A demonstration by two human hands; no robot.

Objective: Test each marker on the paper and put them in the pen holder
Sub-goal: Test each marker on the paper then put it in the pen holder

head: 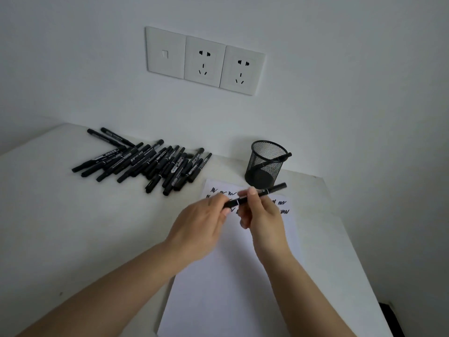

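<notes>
Both hands hold one black marker (269, 190) above the white paper (226, 288). My left hand (201, 224) pinches its near end, and my right hand (261, 215) grips its middle, the far end pointing up and right toward the holder. Several black scribbles (283, 207) mark the top of the paper. The black mesh pen holder (266, 164) stands just beyond the paper, with a marker (283, 157) leaning inside it. A pile of several black markers (150, 161) lies on the table at the left.
The white table (73, 227) ends at a wall with a row of white sockets (205, 60). Its right edge drops off near a dark object (391, 317) at the lower right.
</notes>
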